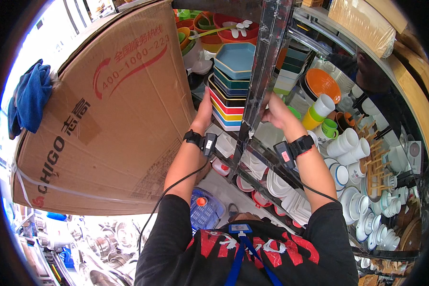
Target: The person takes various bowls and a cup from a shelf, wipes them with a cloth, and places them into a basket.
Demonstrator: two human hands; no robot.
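Observation:
A stack of hexagonal plates [227, 111] stands in front of me on a shelf, in blue-grey, green, black, red, yellow, blue and white. On top is a blue-grey plate [235, 59] with a pale rim. My left hand [203, 111] is pressed upright against the stack's left side, fingers partly hidden behind it. My right hand [279, 111] reaches in on the other side of a black metal post [266, 50], its fingers curled towards the stack. The post hides the stack's right edge, so the right hand's contact cannot be seen.
A large cardboard box [128, 107] fills the left side, a blue cloth [32, 96] on its corner. Bowls [207, 25] stand behind the stack. Cups [343, 141], a wooden peg rack [376, 171] and an orange plate [323, 85] crowd the right shelf. A blue plastic basket [207, 211] is below.

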